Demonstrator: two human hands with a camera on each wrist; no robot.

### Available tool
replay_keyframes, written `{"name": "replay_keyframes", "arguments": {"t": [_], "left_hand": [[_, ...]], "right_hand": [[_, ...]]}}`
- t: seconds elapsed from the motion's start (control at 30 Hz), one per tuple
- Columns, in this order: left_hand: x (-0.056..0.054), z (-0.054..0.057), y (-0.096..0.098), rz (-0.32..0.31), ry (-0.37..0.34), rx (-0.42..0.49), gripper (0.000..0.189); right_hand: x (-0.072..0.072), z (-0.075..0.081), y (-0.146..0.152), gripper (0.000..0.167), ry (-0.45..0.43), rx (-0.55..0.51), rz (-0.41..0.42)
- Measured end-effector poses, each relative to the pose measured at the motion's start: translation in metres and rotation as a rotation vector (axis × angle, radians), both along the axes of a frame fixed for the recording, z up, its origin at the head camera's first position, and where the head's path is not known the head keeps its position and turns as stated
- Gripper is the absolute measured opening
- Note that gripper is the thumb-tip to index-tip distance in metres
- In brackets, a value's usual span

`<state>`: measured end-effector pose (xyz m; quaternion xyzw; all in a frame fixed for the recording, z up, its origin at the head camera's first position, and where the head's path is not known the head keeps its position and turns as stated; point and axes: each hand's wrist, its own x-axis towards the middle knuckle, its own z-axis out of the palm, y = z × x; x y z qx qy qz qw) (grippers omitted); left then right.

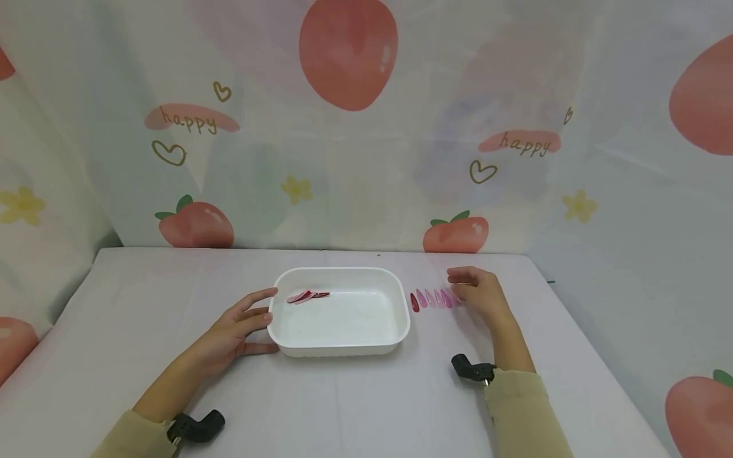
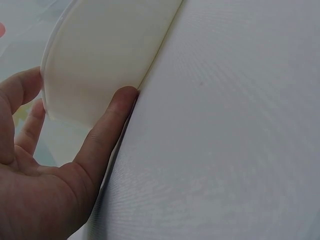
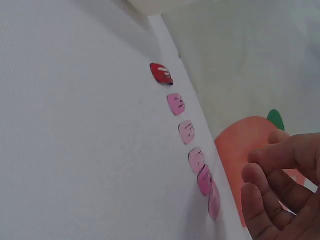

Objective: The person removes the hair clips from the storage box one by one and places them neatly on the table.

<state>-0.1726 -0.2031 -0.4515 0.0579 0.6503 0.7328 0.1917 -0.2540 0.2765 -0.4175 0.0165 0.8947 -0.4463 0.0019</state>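
Note:
A white tray (image 1: 339,351) stands mid-table, with several red and pink hair clips (image 1: 308,296) bunched inside at its left. My left hand (image 1: 231,329) touches the tray's left end with spread fingers; in the left wrist view its thumb (image 2: 107,125) lies along the tray's lower edge. To the tray's right runs a row of snap hair clips: a red clip (image 3: 161,74) nearest the tray, then pink ones (image 3: 186,132). Over the row's far right end hovers my right hand (image 1: 483,294), fingers loosely bent, with nothing visible between them. The last two pink clips (image 3: 214,201) touch or overlap.
White cloth covers the table (image 1: 366,407). Behind it hangs a fruit-printed curtain (image 1: 366,172), and another printed wall (image 1: 630,254) rises along the right edge. Black wrist-worn pieces (image 1: 197,426) sit at both sleeves.

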Motion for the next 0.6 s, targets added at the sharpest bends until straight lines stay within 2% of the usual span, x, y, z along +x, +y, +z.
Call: {"name": "replay_keyframes", "arguments": {"t": [0.27, 0.6], "left_hand": [[0.001, 0.002, 0.0, 0.003, 0.003, -0.003, 0.062], [0.002, 0.002, 0.0, -0.006, 0.003, 0.01, 0.063]], "right_hand": [[0.005, 0.018, -0.025, 0.035, 0.035, -0.15, 0.06], [0.013, 0.03, -0.06, 0.033, 0.077, -0.206, 0.184]]}}
